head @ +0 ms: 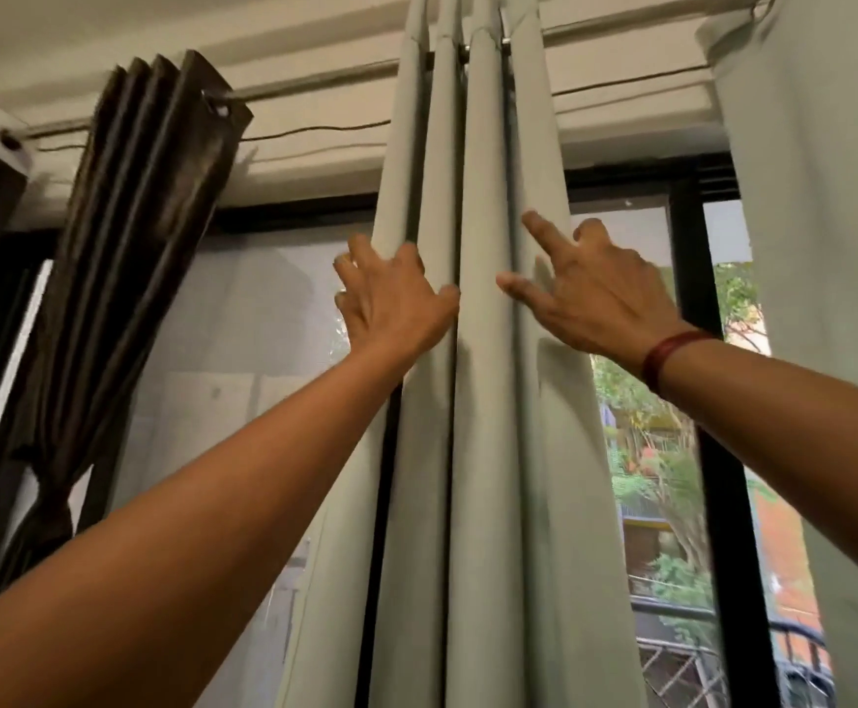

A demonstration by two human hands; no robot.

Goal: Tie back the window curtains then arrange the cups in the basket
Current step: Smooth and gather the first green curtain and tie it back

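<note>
A pale green curtain [483, 401] hangs gathered in folds down the middle of the window, from a rod near the ceiling. My left hand [396, 298] is raised and curls around the left folds, gripping them. My right hand [595, 293], a red band on its wrist, rests on the right folds with fingers spread and the forefinger pointing up. A dark brown curtain [125, 278] at the left is bunched and tied low down with a knot. No cups or basket are in view.
Another pale green curtain [820, 247] hangs at the right edge. The black window frame [697, 309] runs behind the curtains; trees and a railing show through the glass at the right. A thin cable runs along the wall above the window.
</note>
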